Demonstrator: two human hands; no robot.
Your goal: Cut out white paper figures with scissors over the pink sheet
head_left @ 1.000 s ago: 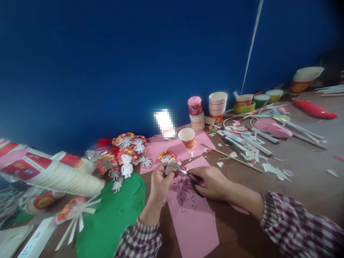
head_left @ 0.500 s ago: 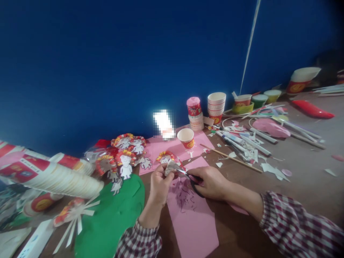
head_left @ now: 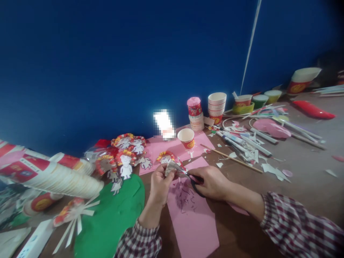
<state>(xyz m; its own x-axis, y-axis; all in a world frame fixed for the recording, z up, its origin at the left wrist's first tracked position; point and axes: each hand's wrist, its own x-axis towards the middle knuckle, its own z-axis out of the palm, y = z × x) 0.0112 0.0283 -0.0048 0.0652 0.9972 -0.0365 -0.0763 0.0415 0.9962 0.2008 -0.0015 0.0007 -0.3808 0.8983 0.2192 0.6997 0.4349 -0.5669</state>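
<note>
Between thumb and fingers, my left hand [head_left: 160,182] pinches a small whitish piece of paper [head_left: 171,165]. My right hand [head_left: 213,182] is closed round the black handles of a pair of scissors [head_left: 197,182], whose blades reach left to the paper's edge. Under both hands lies a pink sheet [head_left: 192,229] with thin dark scraps [head_left: 185,199] scattered over it. Just beyond the left fingers is a red-and-yellow ring [head_left: 165,156] with a paper figure. A single paper cup [head_left: 186,139] stands behind the scissors.
At left, a long stack of paper cups [head_left: 61,177] leans over a green sheet [head_left: 110,218]. Paper-figure rings [head_left: 125,161] crowd its far end. Pens [head_left: 239,143], a thin stick [head_left: 232,157] and scraps litter the right side. Cup stacks [head_left: 216,107] stand along the blue wall.
Almost nothing differs. Both hands stay in place, and the scissor blades look slightly shifted at the paper.
</note>
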